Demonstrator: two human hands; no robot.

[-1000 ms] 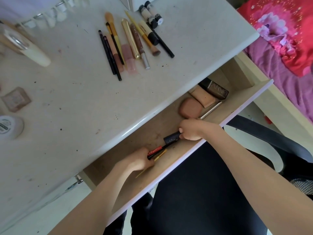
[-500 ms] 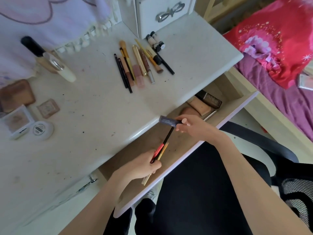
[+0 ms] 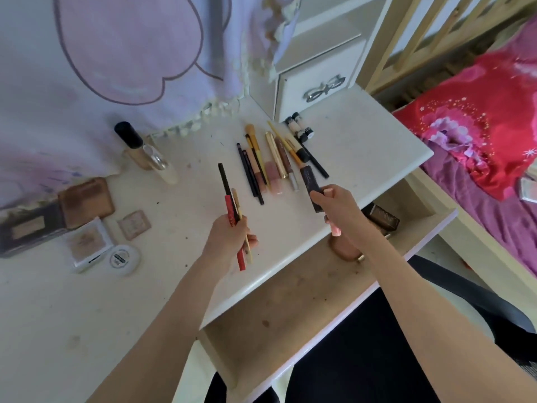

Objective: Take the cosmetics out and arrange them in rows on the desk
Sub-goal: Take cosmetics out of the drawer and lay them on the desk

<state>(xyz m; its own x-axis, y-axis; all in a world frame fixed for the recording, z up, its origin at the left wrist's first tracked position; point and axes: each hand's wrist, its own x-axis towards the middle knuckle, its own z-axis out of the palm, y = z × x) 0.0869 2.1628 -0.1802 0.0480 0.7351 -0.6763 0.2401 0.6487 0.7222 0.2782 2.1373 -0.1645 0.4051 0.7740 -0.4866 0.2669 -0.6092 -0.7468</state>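
My left hand (image 3: 229, 237) grips a red and black pencil (image 3: 228, 196) together with a thin yellow stick (image 3: 247, 245), held above the white desk (image 3: 363, 158). My right hand (image 3: 338, 212) holds a dark rectangular tube (image 3: 310, 181) over the desk's front edge, just right of a row of brushes and pencils (image 3: 270, 164). Below, the open drawer (image 3: 290, 301) holds a brown box (image 3: 383, 219) and a round tan item (image 3: 344, 248), partly hidden by my right arm.
Compacts and a round white jar (image 3: 125, 258) lie at the desk's left. A bottle with a black cap (image 3: 139, 146) lies near the cloth. A small white cabinet (image 3: 316, 82) stands at the back. A black chair (image 3: 377, 359) is below, a red bed (image 3: 479, 135) to the right.
Both hands rose out of the drawer and moved over the desk, the left carrying the pencil and stick, the right carrying the dark tube toward the row. The view tilted upward.
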